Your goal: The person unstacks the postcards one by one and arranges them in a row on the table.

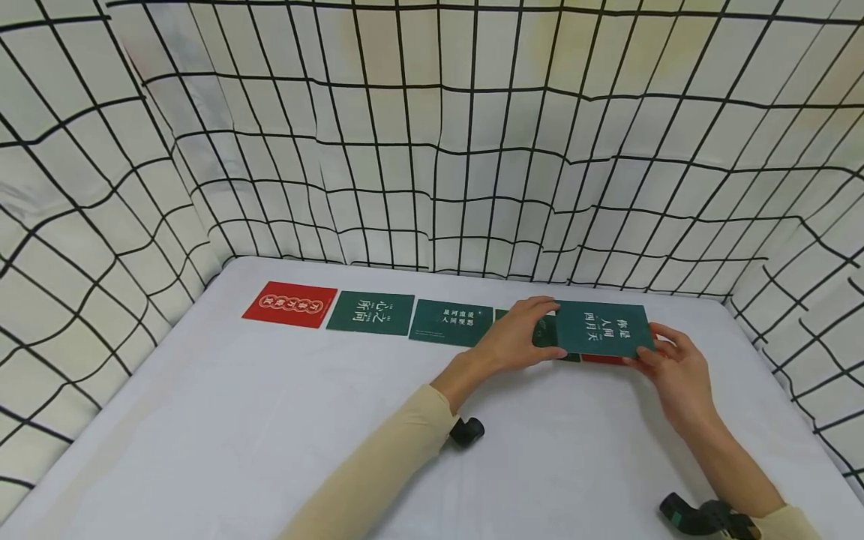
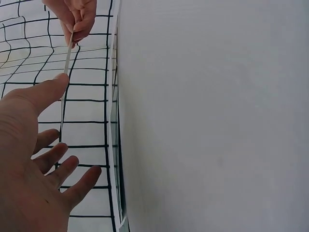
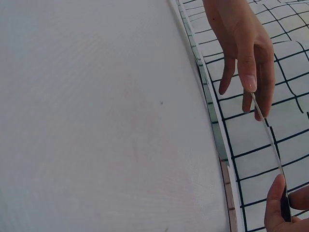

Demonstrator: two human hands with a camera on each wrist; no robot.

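Note:
A dark green card (image 1: 601, 328) with white Chinese characters is held up over the right end of a row of cards. My left hand (image 1: 506, 337) holds its left end, thumb at the near corner and index finger at the far one; the other fingers (image 2: 77, 188) spread apart. At the right end, my right hand (image 1: 678, 371) pinches the card between thumb and fingers. Both wrist views show the card edge-on as a thin strip (image 3: 273, 140). Below it, a green card (image 1: 545, 331) and a red card (image 1: 604, 360) are partly hidden.
The row continues left along the white table (image 1: 270, 435) with a green card (image 1: 451, 322), another green card (image 1: 370, 313) and a red card (image 1: 290, 304). A white cloth with black grid lines (image 1: 405, 150) hangs behind and at both sides.

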